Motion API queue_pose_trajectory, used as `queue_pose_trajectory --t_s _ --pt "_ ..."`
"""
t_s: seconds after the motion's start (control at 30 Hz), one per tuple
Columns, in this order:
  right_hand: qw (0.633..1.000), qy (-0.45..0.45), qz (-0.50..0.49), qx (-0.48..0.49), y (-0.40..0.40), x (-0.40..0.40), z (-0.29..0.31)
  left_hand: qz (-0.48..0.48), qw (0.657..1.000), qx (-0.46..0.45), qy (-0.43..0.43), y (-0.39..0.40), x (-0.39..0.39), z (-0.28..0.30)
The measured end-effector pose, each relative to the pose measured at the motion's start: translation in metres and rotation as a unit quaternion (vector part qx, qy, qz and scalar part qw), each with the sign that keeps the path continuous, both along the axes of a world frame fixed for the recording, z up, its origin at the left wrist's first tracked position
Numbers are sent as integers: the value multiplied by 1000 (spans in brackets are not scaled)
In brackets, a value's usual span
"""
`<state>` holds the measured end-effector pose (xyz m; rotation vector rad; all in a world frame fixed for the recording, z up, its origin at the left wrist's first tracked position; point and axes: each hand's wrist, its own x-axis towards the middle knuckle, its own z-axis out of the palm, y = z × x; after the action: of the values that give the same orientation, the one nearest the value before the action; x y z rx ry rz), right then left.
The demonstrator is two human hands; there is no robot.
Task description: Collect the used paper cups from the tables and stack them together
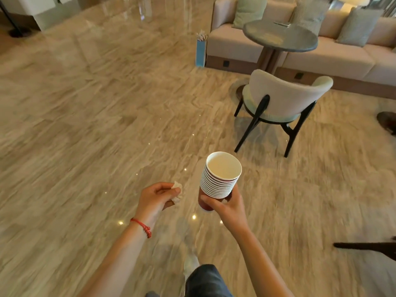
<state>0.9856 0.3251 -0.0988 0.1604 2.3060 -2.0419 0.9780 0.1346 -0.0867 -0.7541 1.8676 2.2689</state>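
A stack of several nested paper cups (218, 179), white inside with red walls, is upright in the lower middle of the view. My right hand (227, 206) grips the stack near its base from below. To its left, my left hand (156, 198) holds a crumpled white tissue (177, 192) between curled fingers and thumb. A red string bracelet sits on the left wrist. Both hands hang above a glossy beige marble floor. A round grey table (280, 36) stands at the upper right with a small flat object on its far side; I see no cup on it.
A cream chair with dark legs (280, 103) stands in front of the round table. Behind it runs a beige sofa (334, 54) with cushions. A blue paper bag (200, 52) stands on the floor by the sofa's left end. Dark furniture parts poke in at the right edge.
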Motion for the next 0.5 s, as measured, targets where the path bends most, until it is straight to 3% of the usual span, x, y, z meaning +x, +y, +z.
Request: queue_pose_trajectory --t_s 0.5 --pt "999 5 38 18 -44 -293 1 18 1000 10 4 -42 -294 -2"
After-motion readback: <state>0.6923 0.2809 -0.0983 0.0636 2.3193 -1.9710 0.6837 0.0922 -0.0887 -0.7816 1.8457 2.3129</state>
